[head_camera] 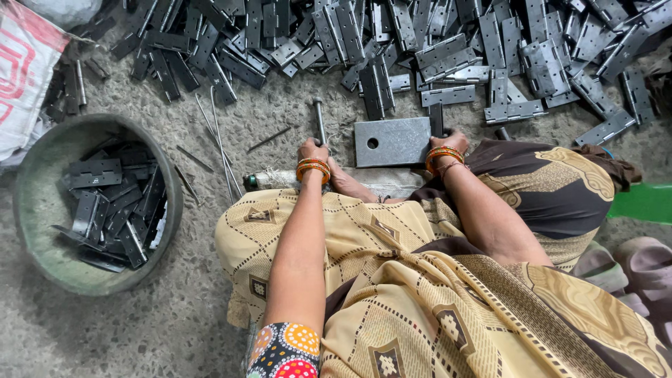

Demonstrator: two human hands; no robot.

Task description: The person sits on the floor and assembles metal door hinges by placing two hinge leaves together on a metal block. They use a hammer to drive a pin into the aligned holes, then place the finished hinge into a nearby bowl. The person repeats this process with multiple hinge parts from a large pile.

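So the person is sitting on a rough concrete floor [175, 329] in a patterned tan and brown garment, both arms stretched forward; the left hand [313, 150] is closed around the handle of a hammer [319, 120] whose shaft sticks up away from the body toward the pile, fingers wrapped tight on it; the right hand [448, 140] rests at the right edge of a flat grey steel block [392, 141] with a round hole near its left side, and it seems to pinch a dark hinge [437, 119] standing just above that edge, though how firmly the fingers close I can't tell since the wrist and orange bangles hide them; the block lies on the floor right in front of the knees, between the two hands; behind it, along the top edge of the floor, there's a big heap of loose metal hinges [392, 42]; over at the left sits a round green basin [42, 231] with more dark hinges inside; a few thin metal pins [220, 140] lie scattered between the basin and the hammer; a white sack [24, 70] is in the top left corner.
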